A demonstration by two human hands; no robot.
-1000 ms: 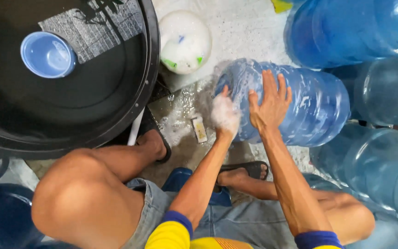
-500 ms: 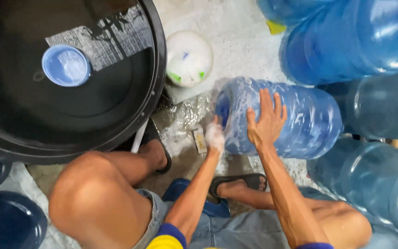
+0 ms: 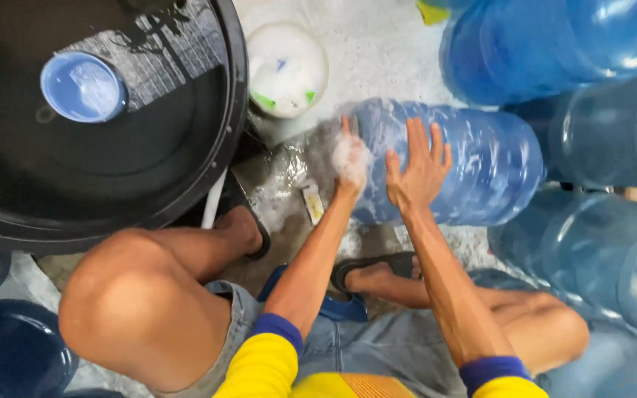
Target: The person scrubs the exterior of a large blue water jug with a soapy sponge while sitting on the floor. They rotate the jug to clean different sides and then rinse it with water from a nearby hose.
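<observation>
A large blue water jug [image 3: 481, 166] lies on its side on the wet floor in front of me, streaked with soap foam. My left hand [image 3: 350, 158] is covered in white suds and pressed against the jug's neck end; what it holds under the foam is hidden. Flat on the jug's side, fingers spread, rests my right hand [image 3: 418, 169]. I sit low with both knees bent and sandals on my feet.
A big black tub [image 3: 186, 184] of water with a blue scoop [image 3: 82, 87] floating in it stands at left. A white bowl [image 3: 287, 70] of soapy water sits beyond the jug. More blue jugs [image 3: 562, 44] crowd the right side and lower left [image 3: 9, 354].
My sudsy left hand has slid from the jug's side toward its neck end. The right hand stays spread on the jug. The view has shifted slightly.
</observation>
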